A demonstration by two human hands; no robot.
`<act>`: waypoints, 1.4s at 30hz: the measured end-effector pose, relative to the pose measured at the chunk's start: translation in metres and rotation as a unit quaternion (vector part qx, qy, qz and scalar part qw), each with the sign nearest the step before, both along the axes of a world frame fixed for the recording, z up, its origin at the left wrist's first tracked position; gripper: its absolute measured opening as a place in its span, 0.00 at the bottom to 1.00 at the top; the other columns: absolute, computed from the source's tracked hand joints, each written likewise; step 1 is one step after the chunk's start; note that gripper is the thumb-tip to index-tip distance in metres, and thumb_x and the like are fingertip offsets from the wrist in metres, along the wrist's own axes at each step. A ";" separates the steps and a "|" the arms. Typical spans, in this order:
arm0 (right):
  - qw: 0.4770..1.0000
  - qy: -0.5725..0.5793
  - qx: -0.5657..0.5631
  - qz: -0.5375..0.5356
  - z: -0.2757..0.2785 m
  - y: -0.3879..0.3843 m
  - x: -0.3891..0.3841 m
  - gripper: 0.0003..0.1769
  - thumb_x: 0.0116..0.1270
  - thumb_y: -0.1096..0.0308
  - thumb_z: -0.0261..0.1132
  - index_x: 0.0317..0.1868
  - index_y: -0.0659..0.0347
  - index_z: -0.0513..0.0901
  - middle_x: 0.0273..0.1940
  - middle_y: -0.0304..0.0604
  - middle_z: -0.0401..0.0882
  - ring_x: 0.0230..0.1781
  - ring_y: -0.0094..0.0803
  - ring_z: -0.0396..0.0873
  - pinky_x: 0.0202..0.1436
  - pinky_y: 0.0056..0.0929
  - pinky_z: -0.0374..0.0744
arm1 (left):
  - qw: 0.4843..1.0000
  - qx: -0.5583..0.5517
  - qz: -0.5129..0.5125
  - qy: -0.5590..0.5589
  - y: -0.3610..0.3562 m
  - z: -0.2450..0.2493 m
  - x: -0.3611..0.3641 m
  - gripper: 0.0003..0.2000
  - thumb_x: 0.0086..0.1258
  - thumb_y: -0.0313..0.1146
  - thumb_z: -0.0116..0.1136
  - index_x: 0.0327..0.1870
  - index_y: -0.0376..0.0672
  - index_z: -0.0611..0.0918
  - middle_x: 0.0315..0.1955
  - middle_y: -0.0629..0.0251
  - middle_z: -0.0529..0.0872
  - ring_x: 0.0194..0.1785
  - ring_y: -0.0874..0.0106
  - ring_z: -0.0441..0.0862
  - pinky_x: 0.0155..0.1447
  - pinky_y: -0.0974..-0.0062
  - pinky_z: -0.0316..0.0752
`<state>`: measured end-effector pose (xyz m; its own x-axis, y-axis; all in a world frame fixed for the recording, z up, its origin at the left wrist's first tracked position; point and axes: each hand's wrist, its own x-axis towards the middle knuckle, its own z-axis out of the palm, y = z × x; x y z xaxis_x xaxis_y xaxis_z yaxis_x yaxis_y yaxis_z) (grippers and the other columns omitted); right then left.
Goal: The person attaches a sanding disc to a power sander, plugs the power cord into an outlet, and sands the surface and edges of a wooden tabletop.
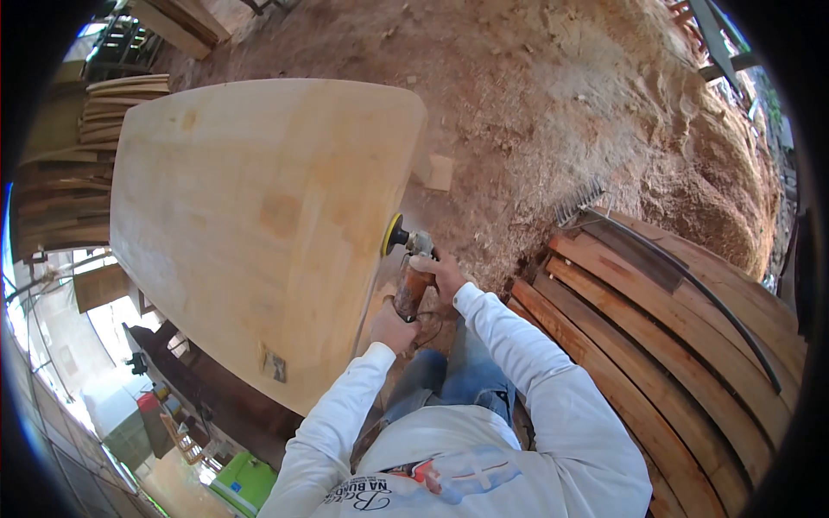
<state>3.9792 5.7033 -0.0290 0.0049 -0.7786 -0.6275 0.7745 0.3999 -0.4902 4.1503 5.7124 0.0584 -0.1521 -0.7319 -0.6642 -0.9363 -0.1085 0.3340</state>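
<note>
With both hands I hold an angle sander that has an orange, worn body and a metal head. Its round black pad with a yellow rim stands on edge against the right edge of a large pale wooden tabletop. My left hand is closed around the rear of the body, close to the slab's edge. Farther forward, my right hand wraps around the body near the metal head. The tabletop shows brownish patches and a small dark mark near its lower end.
Stacked thick planks lie to my right, with a rake across them. Sawdust is heaped at the far right, over a dirt floor. More boards are stacked at the left. A green container stands lower left.
</note>
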 end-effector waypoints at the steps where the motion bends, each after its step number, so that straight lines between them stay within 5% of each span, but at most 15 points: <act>1: 1.000 -0.002 0.001 0.001 -0.002 -0.002 -0.003 0.34 0.63 0.64 0.78 0.65 0.69 0.76 0.52 0.47 0.84 0.50 0.35 0.85 0.60 0.39 0.83 | 1.000 0.003 0.002 -0.005 -0.003 0.002 -0.004 0.35 0.52 0.43 0.76 0.59 0.35 0.75 0.47 0.40 0.88 0.54 0.42 0.86 0.59 0.50 0.79; 18: 0.999 -0.014 -0.021 -0.027 0.003 -0.036 -0.040 0.31 0.62 0.67 0.77 0.64 0.67 0.77 0.49 0.44 0.85 0.47 0.35 0.86 0.55 0.37 0.85 | 0.998 -0.057 0.002 0.020 -0.031 -0.006 -0.041 0.29 0.48 0.39 0.76 0.51 0.37 0.78 0.39 0.44 0.89 0.49 0.44 0.88 0.54 0.51 0.81; 42: 0.998 0.009 -0.041 -0.044 -0.001 -0.082 -0.092 0.31 0.61 0.67 0.77 0.64 0.67 0.79 0.49 0.45 0.86 0.46 0.37 0.88 0.54 0.38 0.87 | 0.999 -0.033 0.014 0.032 -0.077 -0.008 -0.096 0.28 0.52 0.39 0.73 0.53 0.38 0.77 0.40 0.44 0.89 0.46 0.46 0.89 0.52 0.53 0.82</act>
